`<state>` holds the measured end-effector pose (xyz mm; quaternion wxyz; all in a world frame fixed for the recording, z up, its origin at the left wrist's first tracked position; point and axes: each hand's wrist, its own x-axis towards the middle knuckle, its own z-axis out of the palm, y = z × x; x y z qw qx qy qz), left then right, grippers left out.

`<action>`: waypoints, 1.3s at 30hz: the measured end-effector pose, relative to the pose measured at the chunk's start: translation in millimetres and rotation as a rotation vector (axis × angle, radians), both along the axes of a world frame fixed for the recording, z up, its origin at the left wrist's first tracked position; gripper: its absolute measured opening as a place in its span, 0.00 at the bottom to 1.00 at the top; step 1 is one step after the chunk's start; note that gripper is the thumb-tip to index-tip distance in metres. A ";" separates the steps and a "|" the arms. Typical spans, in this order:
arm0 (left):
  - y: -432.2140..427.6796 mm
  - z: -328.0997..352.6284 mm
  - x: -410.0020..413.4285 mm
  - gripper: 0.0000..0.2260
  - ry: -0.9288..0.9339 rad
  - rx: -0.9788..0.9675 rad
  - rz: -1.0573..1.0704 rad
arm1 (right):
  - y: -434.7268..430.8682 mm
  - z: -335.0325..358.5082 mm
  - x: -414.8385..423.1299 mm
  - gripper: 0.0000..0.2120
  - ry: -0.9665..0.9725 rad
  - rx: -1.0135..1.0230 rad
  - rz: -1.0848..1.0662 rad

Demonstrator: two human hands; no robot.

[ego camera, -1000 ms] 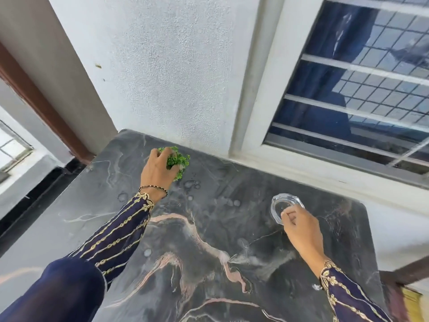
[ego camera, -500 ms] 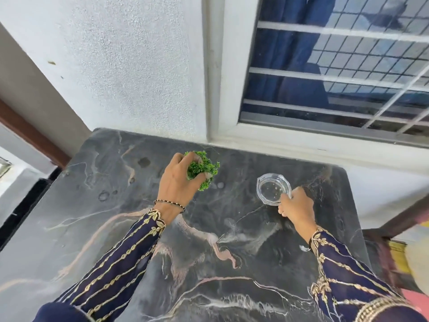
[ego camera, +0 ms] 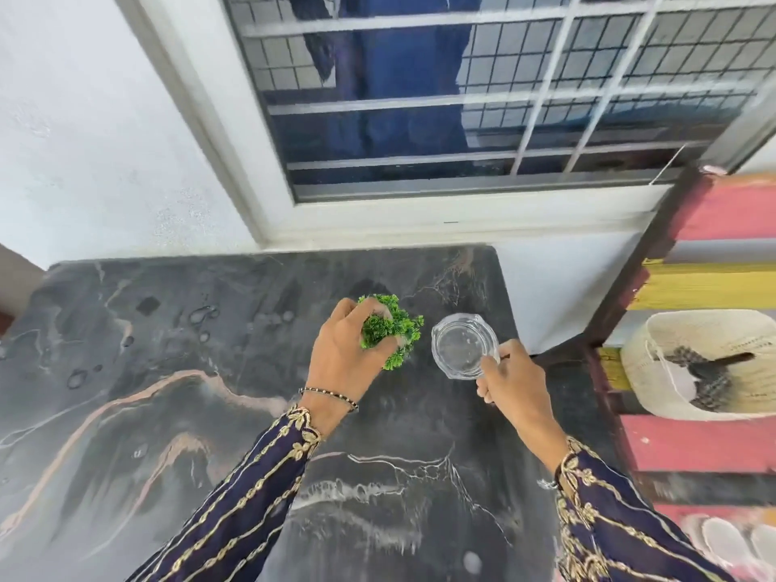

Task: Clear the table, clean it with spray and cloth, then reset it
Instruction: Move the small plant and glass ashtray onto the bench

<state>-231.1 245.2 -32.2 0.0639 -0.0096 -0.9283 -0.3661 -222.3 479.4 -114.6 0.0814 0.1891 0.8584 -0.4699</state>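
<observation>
A dark marble table point(ego camera: 176, 413) with pale veins fills the lower view, with wet rings and drops on its left part. My left hand point(ego camera: 342, 359) grips a small bushy green plant point(ego camera: 397, 329) from above, over the table's right half. Just to its right, my right hand point(ego camera: 510, 386) pinches the near rim of a clear glass dish point(ego camera: 460, 346), which looks empty. Plant and dish are a few centimetres apart. Whether either one touches the tabletop is not clear.
A white wall and a barred window point(ego camera: 483, 98) stand right behind the table. To the right, past the table's edge, a dark-framed seat with red and yellow stripes point(ego camera: 709, 287) holds a cream woven basket point(ego camera: 709, 363).
Both hands have carried the plant and the glass dish to the right across the table and closer together. The view has swung right, bringing the striped seat and basket into sight.
</observation>
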 end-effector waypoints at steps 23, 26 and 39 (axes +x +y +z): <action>397.3 -34.8 67.4 0.12 -0.159 0.047 -0.501 | 354.0 -4.9 164.2 0.05 -0.118 0.042 -0.464; 429.9 -46.1 71.1 0.12 -0.184 0.020 -0.599 | 374.3 -17.6 182.0 0.05 -0.132 0.047 -0.553; 597.3 -145.5 76.7 0.12 -0.296 -0.043 -0.709 | 525.6 -120.1 214.3 0.10 -0.331 0.025 -0.745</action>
